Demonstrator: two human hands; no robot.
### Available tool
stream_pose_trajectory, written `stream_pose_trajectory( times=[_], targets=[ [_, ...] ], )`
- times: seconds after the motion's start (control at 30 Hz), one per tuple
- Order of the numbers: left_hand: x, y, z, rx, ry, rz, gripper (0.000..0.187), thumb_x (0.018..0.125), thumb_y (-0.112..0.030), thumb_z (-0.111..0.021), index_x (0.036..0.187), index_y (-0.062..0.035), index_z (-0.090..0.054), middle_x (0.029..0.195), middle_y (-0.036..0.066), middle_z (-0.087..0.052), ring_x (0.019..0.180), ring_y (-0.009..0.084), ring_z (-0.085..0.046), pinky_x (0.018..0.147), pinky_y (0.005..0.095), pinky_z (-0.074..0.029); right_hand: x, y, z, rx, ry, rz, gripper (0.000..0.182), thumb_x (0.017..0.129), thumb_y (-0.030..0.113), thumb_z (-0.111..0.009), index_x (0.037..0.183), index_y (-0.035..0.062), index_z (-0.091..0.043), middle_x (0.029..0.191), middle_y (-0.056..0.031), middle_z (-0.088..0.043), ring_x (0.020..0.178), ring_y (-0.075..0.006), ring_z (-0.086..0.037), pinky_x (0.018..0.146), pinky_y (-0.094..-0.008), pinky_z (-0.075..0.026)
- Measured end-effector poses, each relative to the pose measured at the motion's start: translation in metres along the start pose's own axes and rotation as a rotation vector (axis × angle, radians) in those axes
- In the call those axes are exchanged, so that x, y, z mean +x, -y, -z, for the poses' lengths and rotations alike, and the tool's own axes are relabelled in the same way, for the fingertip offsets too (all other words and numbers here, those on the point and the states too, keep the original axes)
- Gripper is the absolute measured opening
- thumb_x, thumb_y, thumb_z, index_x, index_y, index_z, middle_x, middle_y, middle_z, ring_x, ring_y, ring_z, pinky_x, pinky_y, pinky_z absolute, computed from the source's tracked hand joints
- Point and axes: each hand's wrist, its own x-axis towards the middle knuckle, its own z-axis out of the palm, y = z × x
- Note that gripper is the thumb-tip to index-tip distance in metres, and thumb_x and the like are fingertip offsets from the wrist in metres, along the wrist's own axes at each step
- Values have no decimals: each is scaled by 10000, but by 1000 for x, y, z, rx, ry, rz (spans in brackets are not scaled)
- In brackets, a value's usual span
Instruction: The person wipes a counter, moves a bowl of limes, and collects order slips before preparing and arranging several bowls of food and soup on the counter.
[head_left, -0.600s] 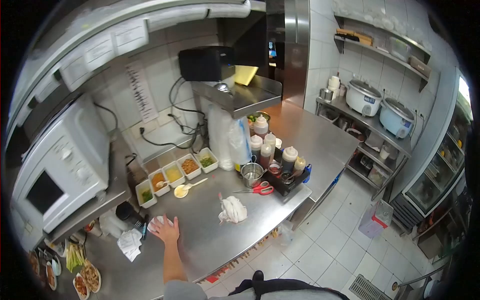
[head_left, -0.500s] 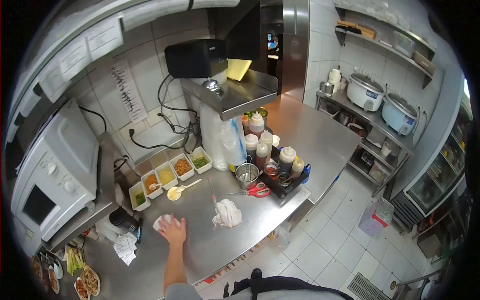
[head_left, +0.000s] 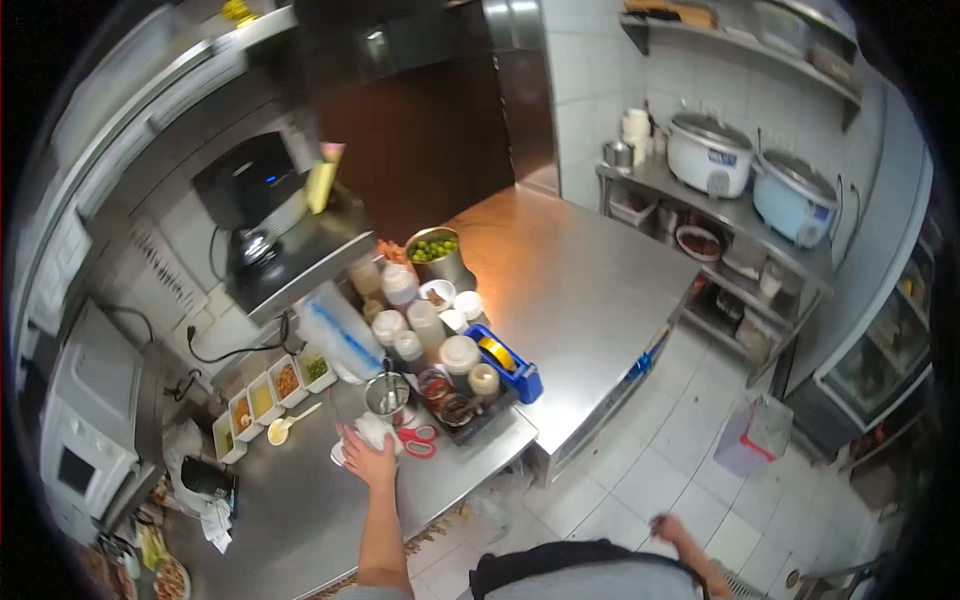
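Note:
My left hand [head_left: 368, 462] lies palm down on the steel counter [head_left: 290, 500], its fingers spread over a small white item that shows at their left edge. Just beyond the fingertips is a crumpled white cloth [head_left: 376, 430]; whether the hand touches it is unclear. Red-handled scissors [head_left: 418, 441] rest right of the cloth, beside a metal pot [head_left: 388, 394]. My right hand [head_left: 672, 530] hangs over the floor at the lower right, blurred, with its fingers hard to make out and nothing visible in it.
Squeeze bottles [head_left: 426, 325] and a blue tape dispenser [head_left: 508, 365] crowd the counter's middle. Food tubs [head_left: 262, 400] line the wall, near a spoon in a small cup [head_left: 280, 430]. A microwave [head_left: 95, 450] stands left. Rice cookers [head_left: 708, 158] sit on the right shelf.
My left hand has moved across the counter toward the white cloth and scissors. My right hand has come into view at the lower right. The camera view has turned right.

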Motion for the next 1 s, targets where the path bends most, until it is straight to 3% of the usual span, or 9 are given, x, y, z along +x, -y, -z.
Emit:
stream_pose_trajectory(
  times=[0.23, 0.37, 0.5, 0.6, 0.7, 0.8, 0.83, 0.93, 1.0],
  targets=[
    [-73, -1, 13, -430, -328, 144, 636, 679, 17, -589, 1279, 10, -376, 1208, 206, -487, 1132, 342, -462, 991, 395, -335, 66, 37, 134, -88, -70, 26, 239, 725, 30, -503, 928, 13, -629, 747, -124, -659, 666, -202, -661, 617, -314, -524],
    [-76, -40, 60, -1231, -816, 836, 489, 799, -111, -583, 1248, 2, -424, 1195, 161, -513, 1076, 278, -512, 927, 402, -413, 85, 19, 149, 69, 67, -71, 220, 710, 91, -549, 897, 47, -658, 715, -109, -662, 627, -182, -650, 579, -314, -520],
    [-34, -36, 104, -1286, -801, 295, 485, 882, -273, -497, 1291, -33, -393, 1242, 111, -475, 1087, 239, -497, 885, 382, -433, 98, 20, 160, -5, 287, -65, 246, 708, 122, -562, 923, 61, -664, 712, -98, -661, 609, -171, -641, 552, -295, -513],
    [3, -187, 136, -1394, -866, 217, 465, 910, -290, -447, 1295, -36, -389, 1245, 97, -475, 1112, 229, -483, 915, 368, -407, 121, 43, 176, -384, 319, 5, 247, 697, 220, -607, 914, 130, -682, 807, -89, -678, 729, -233, -653, 684, -319, -518],
    [34, -277, 93, -1503, -632, -35, 462, 927, -312, -418, 1303, -47, -373, 1264, 108, -454, 1137, 236, -470, 972, 370, -382, 160, 47, 225, -337, 278, 1, 249, 689, 250, -630, 906, 141, -686, 863, -75, -679, 812, -254, -644, 749, -333, -508],
    [60, -375, -11, -1889, -156, 108, 486, 918, -299, -410, 1319, -31, -353, 1269, 107, -447, 1118, 243, -481, 884, 382, -461, 220, 23, 275, 17, 81, -50, 242, 663, 149, -643, 891, 71, -666, 741, -99, -674, 687, -219, -660, 633, -335, -518],
    [65, -417, -54, -1633, -185, 512, 440, 910, -280, -437, 1273, -33, -411, 1257, 96, -463, 1108, 235, -485, 916, 371, -432, 236, 16, 293, 21, -50, -4, 227, 668, 121, -619, 877, 36, -649, 683, -112, -660, 643, -210, -656, 604, -323, -515],
    [37, -495, -209, -908, 288, -296, 518, 742, -3, -576, 1244, -48, -454, 1268, 149, -445, 1153, 266, -451, 981, 362, -352, 239, 48, 348, 67, -247, -117, 218, 694, 74, -555, 891, 14, -628, 681, -130, -644, 622, -230, -653, 553, -342, -516],
    [-22, -496, -321, -231, 675, -653, 599, 728, -139, -641, 1286, -99, -426, 1358, 209, -332, 1239, 386, -335, 1023, 457, -289, 251, 69, 372, 267, -208, -204, 190, 761, 66, -530, 936, 18, -587, 745, -122, -636, 628, -248, -650, 499, -377, -512]
  ],
)
